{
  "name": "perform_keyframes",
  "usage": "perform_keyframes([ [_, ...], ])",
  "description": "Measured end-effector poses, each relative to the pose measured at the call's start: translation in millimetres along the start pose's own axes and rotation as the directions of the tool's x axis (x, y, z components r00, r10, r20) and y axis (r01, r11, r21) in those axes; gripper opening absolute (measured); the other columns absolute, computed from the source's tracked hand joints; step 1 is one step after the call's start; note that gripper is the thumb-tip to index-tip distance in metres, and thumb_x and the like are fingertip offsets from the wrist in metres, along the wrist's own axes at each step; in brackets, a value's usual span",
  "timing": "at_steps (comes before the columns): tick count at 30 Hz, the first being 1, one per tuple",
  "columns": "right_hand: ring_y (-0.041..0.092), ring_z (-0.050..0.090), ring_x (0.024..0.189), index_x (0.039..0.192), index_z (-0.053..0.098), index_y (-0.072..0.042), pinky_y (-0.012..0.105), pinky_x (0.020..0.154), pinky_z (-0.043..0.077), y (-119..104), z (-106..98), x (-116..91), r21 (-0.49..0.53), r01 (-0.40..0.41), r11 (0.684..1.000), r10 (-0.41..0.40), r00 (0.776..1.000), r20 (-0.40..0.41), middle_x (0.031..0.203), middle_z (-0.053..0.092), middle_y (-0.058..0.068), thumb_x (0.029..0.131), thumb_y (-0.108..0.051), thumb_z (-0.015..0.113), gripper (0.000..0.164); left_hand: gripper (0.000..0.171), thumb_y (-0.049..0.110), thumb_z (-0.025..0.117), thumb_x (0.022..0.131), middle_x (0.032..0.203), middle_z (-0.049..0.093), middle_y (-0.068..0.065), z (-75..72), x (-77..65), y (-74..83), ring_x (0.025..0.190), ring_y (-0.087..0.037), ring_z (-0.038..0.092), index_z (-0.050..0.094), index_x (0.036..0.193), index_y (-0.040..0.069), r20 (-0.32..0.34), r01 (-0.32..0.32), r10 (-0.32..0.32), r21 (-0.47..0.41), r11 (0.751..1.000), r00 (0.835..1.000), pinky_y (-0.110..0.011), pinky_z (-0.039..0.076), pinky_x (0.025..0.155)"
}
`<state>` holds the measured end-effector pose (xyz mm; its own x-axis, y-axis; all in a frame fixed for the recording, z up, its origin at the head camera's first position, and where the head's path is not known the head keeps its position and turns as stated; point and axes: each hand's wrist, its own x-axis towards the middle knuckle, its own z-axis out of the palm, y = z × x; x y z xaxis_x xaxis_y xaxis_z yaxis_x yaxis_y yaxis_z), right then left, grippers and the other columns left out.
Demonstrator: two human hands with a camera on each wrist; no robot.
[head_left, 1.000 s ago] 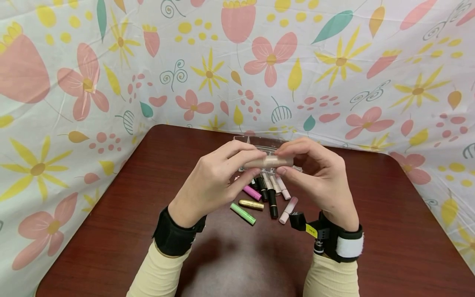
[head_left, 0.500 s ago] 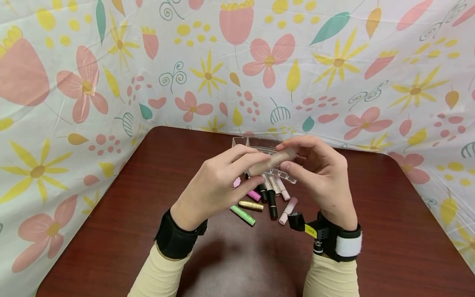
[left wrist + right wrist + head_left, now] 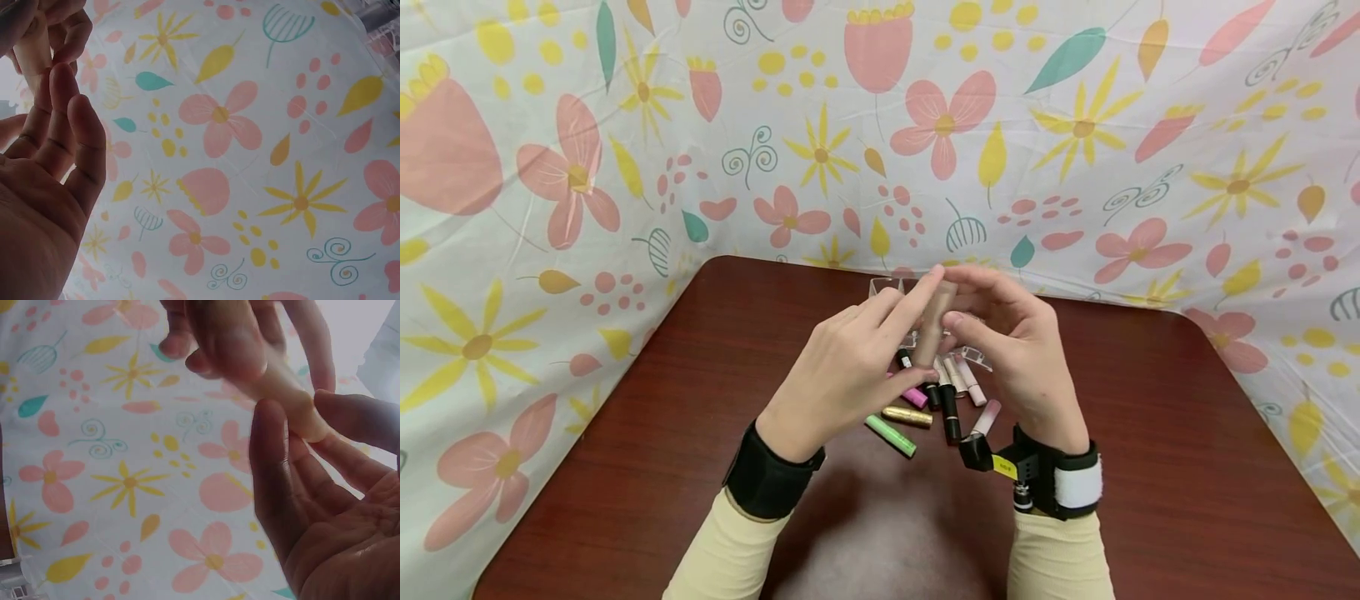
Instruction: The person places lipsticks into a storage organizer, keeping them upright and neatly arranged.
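A beige lipstick tube [image 3: 932, 329] is raised above the table, tilted steeply with its upper end leaning right. My left hand [image 3: 853, 362] holds it, thumb at the lower end and index finger stretched to the top. On the other side, my right hand [image 3: 1007, 346] pinches near the upper end, thumb and fingertips at the tube. From the right wrist, the same tube [image 3: 284, 394] shows between both hands' fingers. The left wrist view catches part of the tube [image 3: 32, 53] above my left hand [image 3: 50, 162].
Below the hands lie several cosmetic tubes: a green one [image 3: 891, 436], a gold one [image 3: 907, 414], a black one [image 3: 952, 425] and a pink-and-white one [image 3: 987, 417]. A clear plastic organizer [image 3: 880, 288] stands behind, mostly hidden. Floral cloth [image 3: 820, 150] hangs behind the brown table [image 3: 1165, 417].
The tube has turned from lying level across to standing steeply. My right hand has come left toward my left hand, and its fingertips now meet the left index finger near the tube's top.
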<state>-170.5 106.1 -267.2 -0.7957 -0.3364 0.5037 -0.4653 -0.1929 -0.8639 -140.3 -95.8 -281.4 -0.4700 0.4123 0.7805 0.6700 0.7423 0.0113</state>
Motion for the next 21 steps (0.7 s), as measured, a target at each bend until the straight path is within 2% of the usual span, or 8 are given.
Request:
perform_keyframes([
  [5,0.019,0.071,0.091,0.138,0.06,-0.005,0.034,0.072,0.062,4.5,4.5,3.1,-0.066,-0.08,0.995,0.082,0.996,0.027,0.111,0.072,0.005,0.092,0.005,0.069,0.048,0.083,0.027,0.077,0.084,0.09,0.054,0.001,5.5,-1.7,-2.6,0.061,-0.012,0.04,0.041,0.157,0.014,0.018,0.023,-0.025,0.063,0.998,1.0,-0.023,0.037,0.057],
  [9,0.019,0.074,0.09,0.142,0.058,-0.011,0.036,0.07,0.063,7.3,8.5,5.6,-0.165,-0.169,0.972,0.17,0.985,-0.004,0.113,0.073,0.004,0.092,-0.002,0.072,0.052,0.087,0.031,0.083,0.081,0.095,0.056,0.001,9.1,-3.2,-6.8,0.064,-0.011,0.043,0.042,0.156,0.016,0.047,0.054,-0.056,0.049,0.997,0.997,-0.024,0.041,0.058],
  [12,0.019,0.074,0.089,0.142,0.058,-0.016,0.039,0.068,0.063,11.7,11.8,8.4,-0.209,-0.222,0.952,0.224,0.975,-0.015,0.114,0.072,0.008,0.092,-0.004,0.072,0.053,0.088,0.037,0.083,0.081,0.093,0.054,0.002,13.1,-4.3,-10.7,0.064,-0.011,0.043,0.042,0.156,0.017,0.07,0.088,-0.092,0.057,0.994,0.993,-0.025,0.04,0.056],
  [15,0.02,0.074,0.085,0.142,0.057,-0.018,0.041,0.066,0.062,17.4,14.4,11.3,-0.225,-0.24,0.944,0.245,0.97,-0.007,0.112,0.071,0.014,0.092,-0.004,0.072,0.053,0.086,0.04,0.082,0.082,0.093,0.054,0.002,16.6,-5.4,-13.7,0.063,-0.011,0.043,0.042,0.156,0.017,0.09,0.111,-0.119,0.081,0.99,0.989,-0.025,0.041,0.056],
  [21,0.019,0.073,0.083,0.141,0.058,-0.019,0.04,0.065,0.062,23.3,16.5,13.5,-0.234,-0.249,0.94,0.253,0.967,-0.012,0.112,0.071,0.016,0.093,-0.003,0.07,0.052,0.091,0.04,0.086,0.079,0.097,0.056,0.002,20.0,-7.3,-17.1,0.065,-0.011,0.046,0.043,0.156,0.016,0.105,0.123,-0.131,0.085,0.989,0.986,-0.025,0.045,0.058],
])
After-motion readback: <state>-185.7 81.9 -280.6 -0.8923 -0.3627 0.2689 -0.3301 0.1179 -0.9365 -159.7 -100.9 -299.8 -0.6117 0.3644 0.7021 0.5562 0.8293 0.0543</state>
